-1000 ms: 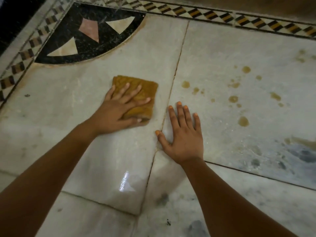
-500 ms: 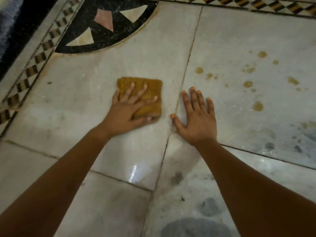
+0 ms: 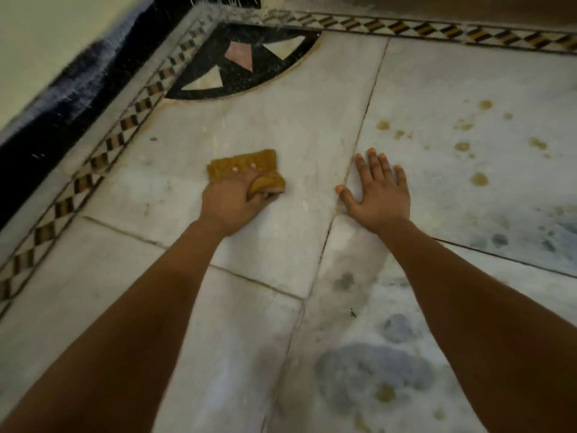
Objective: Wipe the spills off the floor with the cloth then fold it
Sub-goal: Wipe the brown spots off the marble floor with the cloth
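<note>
Fingers of our left hand (image 3: 231, 204) curl round the bunched mustard-yellow woven cloth (image 3: 240, 165) on the pale marble floor (image 3: 281, 126); our right hand (image 3: 379, 195) lies flat, holding nothing. Bunched so, the cloth may smear the brown spill drops (image 3: 479, 179) at right.

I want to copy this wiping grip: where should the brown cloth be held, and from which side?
Probably its near edge, from above on the person's side. The cloth lies flat on the floor, so only the bunched near fold gives purchase; the left hand curls round it there.
</note>
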